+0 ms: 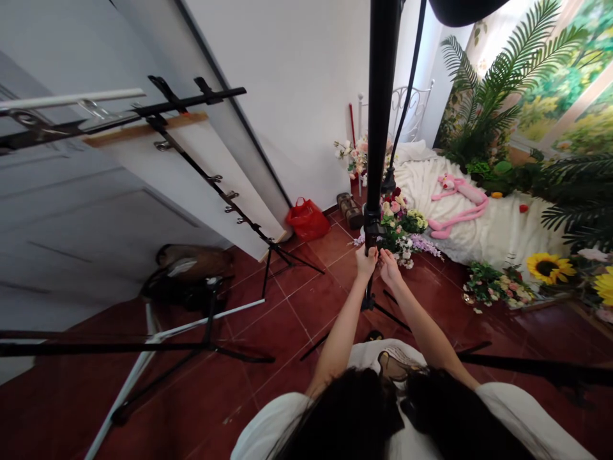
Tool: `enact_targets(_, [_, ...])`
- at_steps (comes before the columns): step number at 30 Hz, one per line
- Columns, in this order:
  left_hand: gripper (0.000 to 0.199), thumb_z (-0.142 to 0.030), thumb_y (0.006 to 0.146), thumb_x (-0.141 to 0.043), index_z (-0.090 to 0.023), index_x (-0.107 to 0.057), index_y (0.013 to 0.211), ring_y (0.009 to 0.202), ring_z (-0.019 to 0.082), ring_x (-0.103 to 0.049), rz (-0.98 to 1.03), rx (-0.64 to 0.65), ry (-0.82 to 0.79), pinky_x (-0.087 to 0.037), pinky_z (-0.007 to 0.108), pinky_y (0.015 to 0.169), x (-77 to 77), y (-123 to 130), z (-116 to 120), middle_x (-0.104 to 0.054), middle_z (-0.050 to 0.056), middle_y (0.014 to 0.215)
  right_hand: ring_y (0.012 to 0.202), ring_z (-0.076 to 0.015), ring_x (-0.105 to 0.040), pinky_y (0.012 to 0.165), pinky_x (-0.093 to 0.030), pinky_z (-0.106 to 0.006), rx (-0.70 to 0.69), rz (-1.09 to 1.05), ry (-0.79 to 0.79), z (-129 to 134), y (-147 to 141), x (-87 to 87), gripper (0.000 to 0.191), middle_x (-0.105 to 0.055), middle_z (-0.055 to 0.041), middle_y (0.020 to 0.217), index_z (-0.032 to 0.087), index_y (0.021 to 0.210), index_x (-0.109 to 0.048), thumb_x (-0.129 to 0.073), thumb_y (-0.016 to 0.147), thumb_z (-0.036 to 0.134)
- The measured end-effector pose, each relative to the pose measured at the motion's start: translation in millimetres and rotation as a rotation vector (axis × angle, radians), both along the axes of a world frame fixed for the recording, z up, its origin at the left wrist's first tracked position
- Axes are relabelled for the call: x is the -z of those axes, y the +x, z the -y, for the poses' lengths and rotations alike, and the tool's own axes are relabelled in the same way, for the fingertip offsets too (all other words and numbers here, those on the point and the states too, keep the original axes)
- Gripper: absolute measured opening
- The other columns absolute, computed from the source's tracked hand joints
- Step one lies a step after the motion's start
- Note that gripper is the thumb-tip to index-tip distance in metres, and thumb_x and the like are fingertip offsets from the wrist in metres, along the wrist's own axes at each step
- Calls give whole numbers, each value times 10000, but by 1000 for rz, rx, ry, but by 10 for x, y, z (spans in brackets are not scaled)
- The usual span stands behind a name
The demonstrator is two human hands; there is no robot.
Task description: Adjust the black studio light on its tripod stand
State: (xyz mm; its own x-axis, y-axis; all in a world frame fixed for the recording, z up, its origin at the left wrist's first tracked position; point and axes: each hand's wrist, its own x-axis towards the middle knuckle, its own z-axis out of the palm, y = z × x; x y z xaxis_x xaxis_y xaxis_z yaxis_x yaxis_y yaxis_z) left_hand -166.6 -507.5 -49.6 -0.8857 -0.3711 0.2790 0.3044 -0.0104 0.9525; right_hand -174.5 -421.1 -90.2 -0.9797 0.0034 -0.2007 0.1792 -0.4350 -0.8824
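A black light stand (382, 102) rises upright in front of me, with a dark joint collar (373, 223) partway up. Just below that collar, my left hand (366, 262) is closed around the pole. My right hand (389, 265) is beside the pole on its right, fingers curled together in a pinch; what they hold, if anything, is too small to make out. A black cable (408, 83) hangs down along the right side of the stand to a dark plug-like end (388, 182). Part of a black lamp housing (467, 7) shows at the top edge.
On the left stand a clipped backdrop rack (191, 153), a white board (225, 179) and crossing tripod legs (239, 351). A red bag (307, 219) sits by the wall. To the right are flowers (400, 217), a bed (512, 233) with a pink plush toy (462, 198), and palm leaves (514, 70).
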Motion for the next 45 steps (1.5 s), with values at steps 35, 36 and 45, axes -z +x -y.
enact_targets(35, [620, -216, 828, -578, -39, -392, 1392, 1450, 380, -338, 841, -282, -48, -364, 508, 1140, 1241, 933, -903, -321, 333, 1493, 472, -96, -590, 508, -517, -214, 491, 355, 8, -1802, 930, 252, 234, -729, -22, 698, 202, 835, -623, -754, 647, 250])
enact_targets(36, [577, -198, 819, -585, -35, -436, 1352, 1434, 378, -368, 895, -183, -59, -383, 491, 1127, 1310, 943, -978, -363, 333, 1467, 467, -89, -586, 510, -519, -206, 566, 363, -25, -1913, 1038, 277, 224, -725, -15, 686, 202, 830, -619, -749, 652, 241])
enact_targets(45, [212, -263, 898, -535, -151, -615, 1059, 1185, 222, -621, 695, 675, 17, -422, 376, 1077, 926, 783, -2171, -665, 156, 1219, 475, -59, -595, 524, -519, -150, 1067, 321, -299, -2625, 2051, 252, 179, -724, 16, 656, 181, 856, -637, -737, 708, 178])
